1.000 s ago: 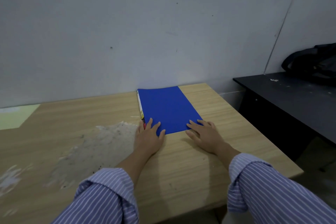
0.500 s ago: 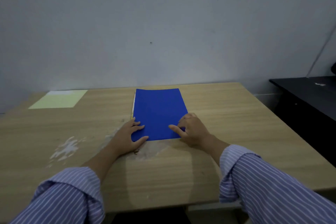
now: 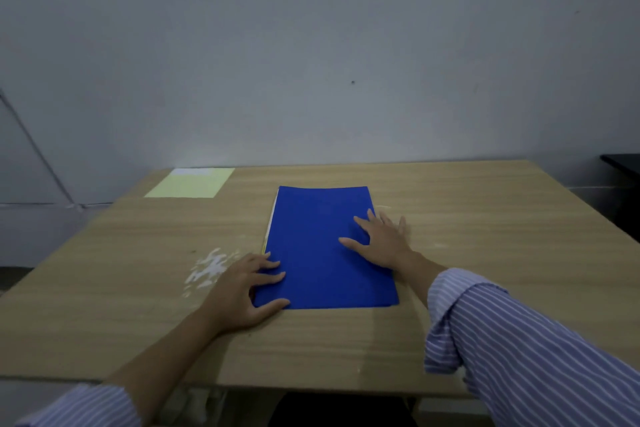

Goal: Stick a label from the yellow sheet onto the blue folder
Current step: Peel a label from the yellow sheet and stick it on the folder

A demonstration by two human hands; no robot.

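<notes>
The blue folder (image 3: 322, 246) lies flat and closed in the middle of the wooden table (image 3: 485, 253). My left hand (image 3: 242, 291) rests at its near left corner, fingers spread over the edge, thumb at the front edge. My right hand (image 3: 381, 243) lies flat on the folder's right side, fingers apart, half on the cover and half on the table. Neither hand holds anything. The yellow label sheet (image 3: 190, 184) lies flat at the far left corner of the table, well away from both hands.
A worn whitish patch (image 3: 211, 267) marks the tabletop just left of my left hand. A grey wall stands behind the table. A dark desk edge (image 3: 623, 163) shows at the far right. The table's near edge runs below my forearms.
The folder has slid toward me and to the centre of the table. My right hand moved up from the near right corner onto the right side. The view swung left.
</notes>
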